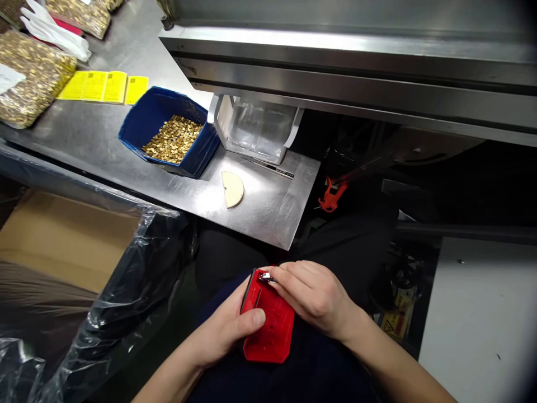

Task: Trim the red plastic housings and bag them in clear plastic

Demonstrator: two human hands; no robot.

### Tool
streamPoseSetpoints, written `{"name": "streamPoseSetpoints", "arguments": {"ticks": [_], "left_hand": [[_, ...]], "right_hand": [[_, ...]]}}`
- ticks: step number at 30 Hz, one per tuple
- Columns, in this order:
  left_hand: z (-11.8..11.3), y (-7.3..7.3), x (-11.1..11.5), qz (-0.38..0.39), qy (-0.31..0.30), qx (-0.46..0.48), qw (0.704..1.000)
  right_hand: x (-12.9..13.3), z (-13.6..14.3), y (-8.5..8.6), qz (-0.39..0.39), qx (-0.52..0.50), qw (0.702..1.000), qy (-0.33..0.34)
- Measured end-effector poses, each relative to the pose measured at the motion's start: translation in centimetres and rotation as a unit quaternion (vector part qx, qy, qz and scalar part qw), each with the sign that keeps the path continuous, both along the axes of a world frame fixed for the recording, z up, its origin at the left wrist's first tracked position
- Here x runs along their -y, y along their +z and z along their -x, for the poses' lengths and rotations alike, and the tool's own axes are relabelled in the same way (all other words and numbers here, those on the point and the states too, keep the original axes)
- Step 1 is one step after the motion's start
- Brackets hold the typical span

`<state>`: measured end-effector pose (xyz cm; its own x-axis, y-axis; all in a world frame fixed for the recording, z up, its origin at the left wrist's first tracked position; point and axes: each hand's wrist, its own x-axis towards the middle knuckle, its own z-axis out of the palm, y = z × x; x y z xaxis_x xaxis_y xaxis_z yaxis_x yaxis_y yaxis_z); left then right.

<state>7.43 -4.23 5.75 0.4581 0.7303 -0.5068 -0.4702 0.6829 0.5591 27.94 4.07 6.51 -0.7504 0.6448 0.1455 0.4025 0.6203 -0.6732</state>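
Observation:
A red plastic shell (274, 330), hollow side up and with a dark strip along its left edge, rests over my lap. My left hand (229, 322) grips it from the left, thumb lying over the inner rim. At the shell's top left corner, my right hand (314, 291) pinches a small shiny metal piece (265, 277), mostly covered by the fingers. Whether that piece is fixed to the shell I cannot tell. Small holes or posts dot the shell's floor.
On the steel table (268, 221) stand a blue bin (136, 126) of small brass parts and a grey bin (220, 126) holding clear plastic bags. A half-round disc (233, 189) lies near the edge. An orange-red trigger tool (333, 196) hangs right; a plastic-lined box (159, 246) stands left.

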Motion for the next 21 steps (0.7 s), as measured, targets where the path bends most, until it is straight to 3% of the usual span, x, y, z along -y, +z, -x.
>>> {"name": "streamPoseSetpoints", "arguments": {"ticks": [2, 4, 8, 11, 17, 21], "left_hand": [[-0.1, -0.1, 0.1, 0.016, 0.001, 0.009, 1.0], [-0.1, -0.2, 0.3, 0.042, 0.001, 0.02, 0.999], [-0.1, -0.3, 0.4, 0.08, -0.002, 0.051, 0.995], [-0.1, -0.5, 0.4, 0.09, 0.01, 0.076, 0.993], [0.0, -1.0, 0.7, 0.084, 0.018, 0.099, 0.991], [0.0, -0.5, 0.6, 0.094, 0.029, 0.092, 0.991]], "right_hand": [[-0.2, -0.1, -0.4, 0.061, -0.031, 0.998, 0.008], [-0.4, -0.2, -1.2, 0.148, -0.086, 0.985, -0.031], [-1.3, -0.1, -4.0, 0.262, -0.136, 0.918, -0.265], [-2.4, 0.2, -6.0, 0.299, -0.108, 0.888, -0.332], [-4.6, 1.9, -8.1, 0.174, -0.004, 0.934, -0.313], [-5.7, 3.7, -9.9, 0.095, 0.041, 0.946, -0.307]]}}
